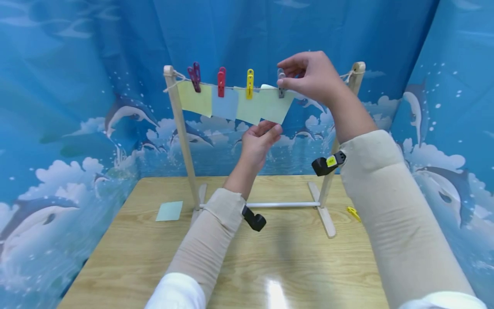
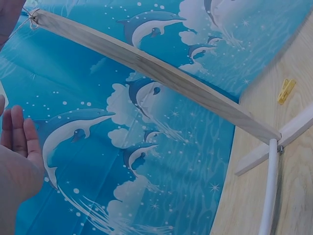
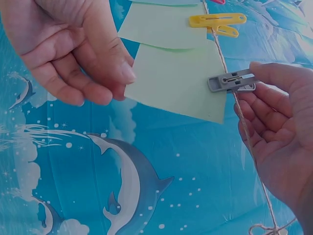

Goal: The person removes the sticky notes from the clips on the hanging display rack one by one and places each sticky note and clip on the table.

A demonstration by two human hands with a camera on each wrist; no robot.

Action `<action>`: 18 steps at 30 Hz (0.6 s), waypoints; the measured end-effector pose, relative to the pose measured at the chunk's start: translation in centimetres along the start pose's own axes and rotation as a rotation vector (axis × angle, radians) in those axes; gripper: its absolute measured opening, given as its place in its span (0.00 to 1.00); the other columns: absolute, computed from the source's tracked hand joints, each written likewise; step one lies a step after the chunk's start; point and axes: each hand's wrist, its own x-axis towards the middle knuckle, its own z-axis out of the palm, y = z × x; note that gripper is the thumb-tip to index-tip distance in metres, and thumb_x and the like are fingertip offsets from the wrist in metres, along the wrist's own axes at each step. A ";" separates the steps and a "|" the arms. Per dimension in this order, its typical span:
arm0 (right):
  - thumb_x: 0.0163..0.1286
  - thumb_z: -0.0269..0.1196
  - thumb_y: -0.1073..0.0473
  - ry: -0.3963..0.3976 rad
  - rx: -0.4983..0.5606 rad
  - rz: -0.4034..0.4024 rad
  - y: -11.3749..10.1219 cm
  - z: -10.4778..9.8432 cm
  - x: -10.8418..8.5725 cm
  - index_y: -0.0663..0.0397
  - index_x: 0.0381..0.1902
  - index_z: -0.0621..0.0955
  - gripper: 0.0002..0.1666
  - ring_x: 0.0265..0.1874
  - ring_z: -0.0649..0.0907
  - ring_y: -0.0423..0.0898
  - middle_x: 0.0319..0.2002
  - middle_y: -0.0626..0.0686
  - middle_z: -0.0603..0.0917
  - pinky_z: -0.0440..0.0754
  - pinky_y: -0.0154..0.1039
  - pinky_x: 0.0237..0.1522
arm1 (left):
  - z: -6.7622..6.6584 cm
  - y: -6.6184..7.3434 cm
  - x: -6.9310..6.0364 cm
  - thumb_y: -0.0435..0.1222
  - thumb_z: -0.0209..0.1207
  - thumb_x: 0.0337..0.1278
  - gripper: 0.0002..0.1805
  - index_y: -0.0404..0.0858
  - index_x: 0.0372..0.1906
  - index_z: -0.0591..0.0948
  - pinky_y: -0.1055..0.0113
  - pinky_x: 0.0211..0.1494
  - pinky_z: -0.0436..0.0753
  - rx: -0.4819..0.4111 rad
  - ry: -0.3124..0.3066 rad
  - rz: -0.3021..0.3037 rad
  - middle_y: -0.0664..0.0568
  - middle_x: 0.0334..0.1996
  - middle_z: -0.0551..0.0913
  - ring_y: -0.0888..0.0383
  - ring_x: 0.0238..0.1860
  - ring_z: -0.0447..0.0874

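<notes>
Between thumb and forefinger, my right hand (image 1: 314,77) holds a grey clothespin (image 3: 230,82), which sits over the string (image 3: 247,139) at the top edge of a pale green sheet of paper (image 3: 178,81). My left hand (image 1: 259,143) pinches that sheet's lower edge, thumb in front; its other fingers (image 2: 18,129) are loosely bent. Left of it along the string, a yellow clothespin (image 1: 250,83) clips another pale green sheet (image 1: 247,110), a red one (image 1: 221,81) is at a blue sheet (image 1: 224,103), and a maroon one (image 1: 195,77) is at a yellow sheet (image 1: 194,99).
A wooden frame with a left post (image 1: 181,128) and right post (image 2: 161,78) carries the string, with a white bar (image 1: 283,204) low between them. On the wooden table (image 1: 254,257) lie a pale green sheet (image 1: 170,211) at left and a yellow clothespin (image 1: 353,213) at right.
</notes>
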 end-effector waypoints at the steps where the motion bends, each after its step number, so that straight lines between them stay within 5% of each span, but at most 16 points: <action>1: 0.69 0.63 0.49 0.003 0.005 -0.004 0.1 -0.1 -0.1 0.55 0.63 0.77 0.27 0.46 0.76 0.45 0.51 0.54 0.80 0.79 0.36 0.50 | 0.1 0.0 0.0 0.34 0.67 0.56 0.11 0.37 0.45 0.84 0.60 0.53 0.83 -0.013 0.000 0.006 0.46 0.44 0.85 0.53 0.45 0.85; 8: 0.67 0.66 0.51 0.014 0.037 -0.035 0.2 -0.4 -0.3 0.57 0.59 0.79 0.26 0.43 0.77 0.44 0.47 0.54 0.81 0.79 0.33 0.47 | 0.1 0.0 0.0 0.31 0.63 0.60 0.04 0.36 0.39 0.84 0.59 0.53 0.84 -0.075 0.014 0.002 0.46 0.38 0.86 0.55 0.39 0.86; 18: 0.66 0.67 0.54 0.007 0.073 -0.049 0.0 -0.7 -0.6 0.59 0.55 0.81 0.23 0.42 0.78 0.46 0.44 0.53 0.81 0.80 0.31 0.47 | 0.3 0.0 0.2 0.34 0.64 0.59 0.08 0.37 0.43 0.83 0.59 0.53 0.83 -0.119 -0.001 0.010 0.45 0.41 0.85 0.54 0.41 0.87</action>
